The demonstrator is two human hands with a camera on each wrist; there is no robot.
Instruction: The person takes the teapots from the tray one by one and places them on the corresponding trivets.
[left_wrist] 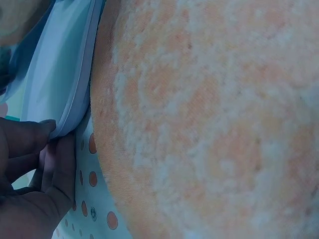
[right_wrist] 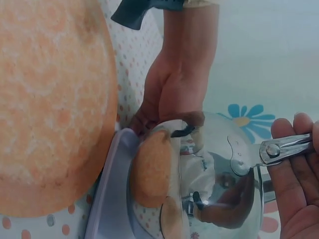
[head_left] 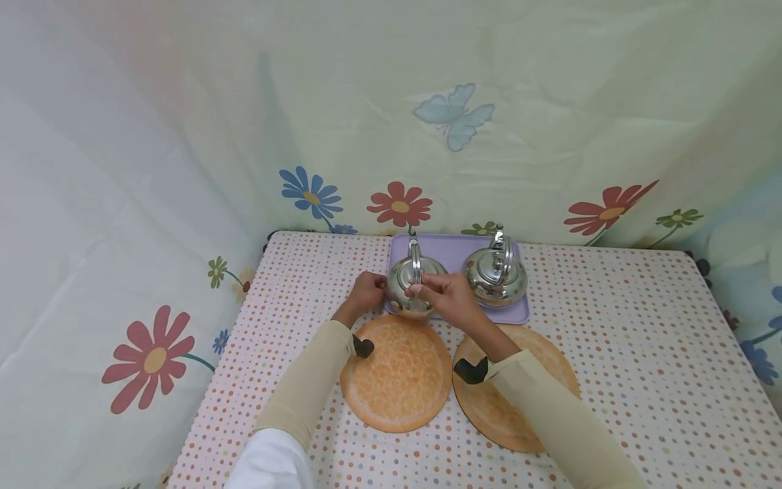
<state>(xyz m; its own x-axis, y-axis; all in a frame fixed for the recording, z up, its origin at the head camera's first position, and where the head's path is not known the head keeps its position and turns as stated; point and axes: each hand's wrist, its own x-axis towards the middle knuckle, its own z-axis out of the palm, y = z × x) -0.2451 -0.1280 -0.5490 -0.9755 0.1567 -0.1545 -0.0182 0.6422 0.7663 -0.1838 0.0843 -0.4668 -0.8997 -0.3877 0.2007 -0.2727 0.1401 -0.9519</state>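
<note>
Two shiny metal kettles stand on a lilac tray (head_left: 452, 246). My right hand (head_left: 451, 299) grips the handle of the left kettle (head_left: 403, 299); in the right wrist view the fingers of that hand (right_wrist: 299, 184) lie round the metal handle (right_wrist: 286, 148) of the kettle (right_wrist: 219, 169). My left hand (head_left: 366, 292) is at the tray's left edge, and in the left wrist view its thumb and fingers (left_wrist: 40, 169) pinch the tray's corner (left_wrist: 67, 117). The right kettle (head_left: 496, 278) stands untouched.
Two round orange mats, one left (head_left: 397, 377) and one right (head_left: 507, 414), lie in front of the tray, under my forearms. A dotted cloth (head_left: 641, 339) covers the table. Behind it hangs a curtain (head_left: 550, 136) printed with flowers and a butterfly.
</note>
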